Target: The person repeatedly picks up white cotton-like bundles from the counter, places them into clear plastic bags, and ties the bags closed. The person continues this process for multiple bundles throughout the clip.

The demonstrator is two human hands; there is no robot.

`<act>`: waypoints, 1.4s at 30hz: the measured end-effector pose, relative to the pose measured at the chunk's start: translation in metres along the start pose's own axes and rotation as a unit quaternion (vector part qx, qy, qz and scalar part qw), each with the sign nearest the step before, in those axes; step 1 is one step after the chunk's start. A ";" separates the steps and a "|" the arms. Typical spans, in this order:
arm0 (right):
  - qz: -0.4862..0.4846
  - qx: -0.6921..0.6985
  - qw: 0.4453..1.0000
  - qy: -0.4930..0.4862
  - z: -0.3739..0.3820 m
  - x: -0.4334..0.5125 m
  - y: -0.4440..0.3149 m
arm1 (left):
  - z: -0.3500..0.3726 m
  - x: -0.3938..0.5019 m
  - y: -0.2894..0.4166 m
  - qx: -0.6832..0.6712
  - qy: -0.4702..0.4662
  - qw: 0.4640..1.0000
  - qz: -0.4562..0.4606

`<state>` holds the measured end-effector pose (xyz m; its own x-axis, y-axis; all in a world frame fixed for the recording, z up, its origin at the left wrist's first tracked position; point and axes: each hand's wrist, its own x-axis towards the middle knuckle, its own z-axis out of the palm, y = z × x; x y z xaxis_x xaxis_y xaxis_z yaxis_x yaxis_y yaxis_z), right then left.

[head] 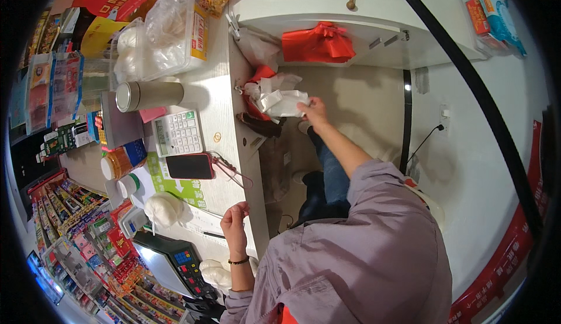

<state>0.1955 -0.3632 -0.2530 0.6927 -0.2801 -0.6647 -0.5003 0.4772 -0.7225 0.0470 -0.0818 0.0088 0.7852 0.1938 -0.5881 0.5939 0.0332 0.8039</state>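
My right hand [313, 111] reaches to the counter's inner side, its fingers pinching the edge of a white plastic bag [287, 102]. That bag is part of a bunch hanging from a hook, with red plastic bags [262, 73] behind it. My left hand [235, 223] is curled near the counter's edge, with nothing visible in it. Near it on the counter [221, 104] lie a black pen [214, 235] and a red-edged smartphone [190, 166] with a strap. A tied white plastic bag roll [163, 209] sits farther left.
On the counter are a calculator [179, 133], a metal thermos flask [150, 96], a clear plastic bin [166, 56] of bag rolls and a weighing scale [175, 262]. Another red bag [318, 43] hangs at the far cabinet. A black pole [464, 69] crosses the right side. Snack shelves [83, 254] stand beyond.
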 end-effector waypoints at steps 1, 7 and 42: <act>-0.037 0.030 0.999 -0.014 -0.007 0.001 -0.017 | 0.000 -0.001 0.000 -0.008 -0.001 1.000 -0.003; -0.209 -0.147 0.965 -0.059 -0.030 -0.002 -0.067 | -0.002 -0.009 -0.009 -0.038 -0.018 0.999 -0.004; 0.143 -0.221 0.687 -0.677 0.039 -0.183 -0.011 | 0.013 -0.026 -0.012 0.407 -0.149 0.876 0.213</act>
<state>0.0951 -0.2845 -0.1156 0.2319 0.9471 -0.2219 -0.6179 -0.0327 -0.7855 0.0215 -0.1001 0.0132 0.9051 -0.2486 -0.3450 0.0702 -0.7128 0.6979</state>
